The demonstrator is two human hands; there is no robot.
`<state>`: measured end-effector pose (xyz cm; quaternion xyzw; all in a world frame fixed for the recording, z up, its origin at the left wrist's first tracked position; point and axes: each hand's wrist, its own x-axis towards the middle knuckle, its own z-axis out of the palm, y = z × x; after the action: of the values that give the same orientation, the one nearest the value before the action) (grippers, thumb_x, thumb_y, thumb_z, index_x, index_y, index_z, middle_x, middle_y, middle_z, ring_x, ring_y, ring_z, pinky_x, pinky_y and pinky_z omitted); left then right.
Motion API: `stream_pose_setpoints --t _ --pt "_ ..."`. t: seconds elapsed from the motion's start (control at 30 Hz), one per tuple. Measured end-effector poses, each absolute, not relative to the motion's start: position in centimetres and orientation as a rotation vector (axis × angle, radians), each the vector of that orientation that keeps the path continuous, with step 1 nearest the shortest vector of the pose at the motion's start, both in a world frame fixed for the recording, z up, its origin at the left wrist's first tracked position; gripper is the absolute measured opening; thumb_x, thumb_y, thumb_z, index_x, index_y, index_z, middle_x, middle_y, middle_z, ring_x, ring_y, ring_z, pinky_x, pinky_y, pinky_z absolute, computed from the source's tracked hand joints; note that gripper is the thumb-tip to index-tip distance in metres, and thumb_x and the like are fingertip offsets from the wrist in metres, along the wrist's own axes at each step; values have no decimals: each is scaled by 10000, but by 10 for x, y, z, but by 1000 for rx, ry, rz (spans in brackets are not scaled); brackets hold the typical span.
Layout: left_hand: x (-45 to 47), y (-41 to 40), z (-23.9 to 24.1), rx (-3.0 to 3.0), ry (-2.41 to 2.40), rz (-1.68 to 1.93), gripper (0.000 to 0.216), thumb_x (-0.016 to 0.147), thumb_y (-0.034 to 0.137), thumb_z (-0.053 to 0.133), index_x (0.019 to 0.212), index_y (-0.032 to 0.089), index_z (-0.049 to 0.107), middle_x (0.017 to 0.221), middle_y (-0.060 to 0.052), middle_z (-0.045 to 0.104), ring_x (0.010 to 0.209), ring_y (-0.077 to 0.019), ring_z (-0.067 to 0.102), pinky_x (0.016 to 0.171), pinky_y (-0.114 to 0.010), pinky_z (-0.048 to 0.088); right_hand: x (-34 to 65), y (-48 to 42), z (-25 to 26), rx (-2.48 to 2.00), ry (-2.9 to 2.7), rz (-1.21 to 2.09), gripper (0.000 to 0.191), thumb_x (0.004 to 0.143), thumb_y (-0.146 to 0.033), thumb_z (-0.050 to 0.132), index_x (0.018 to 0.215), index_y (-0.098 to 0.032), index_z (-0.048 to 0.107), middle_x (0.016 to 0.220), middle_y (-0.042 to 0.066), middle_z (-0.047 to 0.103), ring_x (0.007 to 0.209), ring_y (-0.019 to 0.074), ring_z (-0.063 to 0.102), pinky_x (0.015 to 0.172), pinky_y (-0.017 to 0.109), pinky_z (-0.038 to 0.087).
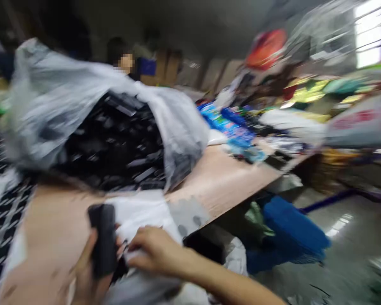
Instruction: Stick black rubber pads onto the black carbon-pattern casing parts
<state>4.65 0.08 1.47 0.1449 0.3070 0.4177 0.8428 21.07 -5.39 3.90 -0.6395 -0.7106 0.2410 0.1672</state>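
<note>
My left hand [93, 258] is closed around a black, flat, oblong object [103, 237] with rounded corners, held upright over the table's near edge. Its exact kind is blurred. Just right of it, my right hand [154, 250] has its fingers curled and pressed together, close to a small dark bit beside the oblong object. What those fingers hold, if anything, I cannot make out. Behind both hands, a large translucent plastic bag [190, 123] lies open towards me, filled with many black, shiny pieces [114, 144]. A white sheet [142, 207] lies between the bag and my hands.
The wooden tabletop [222, 178] stretches away to the right, with blue printed packaging [228, 123] on it. Black patterned material [6, 228] covers the left side. Below the right edge hangs or lies a blue sack [292, 233]. A person [123, 57] is behind the bag.
</note>
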Motion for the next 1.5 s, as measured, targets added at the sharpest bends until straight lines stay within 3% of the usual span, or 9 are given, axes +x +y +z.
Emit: stream_pose_setpoints --t 0.1,0.23,0.37,0.57,0.7,0.87,1.03,1.5 --pt "44 -4 18 329 681 890 415 826 454 799 970 70 731 813 -98 735 562 -131 611 496 -226 491 211 -58 35 -1737 -2045 818 202 882 -148 747 1076 -165 800 1014 95 770 993 243 699 893 330 496" --pt "51 2 5 405 627 865 625 718 649 840 924 72 713 630 -65 671 519 -136 583 467 -214 439 209 -51 32 -1649 -2142 878 131 902 -119 683 979 -176 772 933 80 726 896 239 676 800 333 484" --pt "50 -1 4 355 558 841 528 892 622 681 877 95 692 628 -50 650 484 -124 562 469 -225 449 205 -49 34 -1600 -2239 796 110 902 -124 679 927 -195 760 892 60 717 810 213 676 711 304 481" --pt "44 4 19 125 529 928 488 1087 457 381 884 119 669 727 -43 652 524 -112 606 448 -197 437 204 -53 36 -1582 -2192 778 89 924 -180 696 868 -202 762 903 75 726 861 246 687 743 355 515" --pt "46 2 11 247 550 843 444 981 542 592 876 118 670 669 -48 663 518 -136 622 461 -210 475 214 -54 60 -1310 -1918 1037 90 907 -231 741 819 -237 756 811 38 724 764 200 676 704 329 540" --pt "50 -2 0 455 558 773 608 682 648 866 918 122 672 604 -40 678 506 -170 655 437 -212 470 236 -28 86 -1380 -1054 1259 212 702 -429 944 738 -282 796 827 2 717 764 162 662 695 290 579" --pt "49 -2 4 477 551 739 648 624 687 882 860 123 668 575 -47 681 477 -164 643 420 -209 470 238 -10 90 -1449 -958 1412 271 622 -465 982 717 -277 812 1073 19 739 960 186 665 792 294 596" --pt "48 0 5 471 530 715 634 633 681 873 854 125 668 585 -42 679 481 -154 637 422 -206 465 227 -9 88 -1422 -1096 1405 305 663 -502 959 708 -261 778 858 10 705 860 193 638 836 349 525"
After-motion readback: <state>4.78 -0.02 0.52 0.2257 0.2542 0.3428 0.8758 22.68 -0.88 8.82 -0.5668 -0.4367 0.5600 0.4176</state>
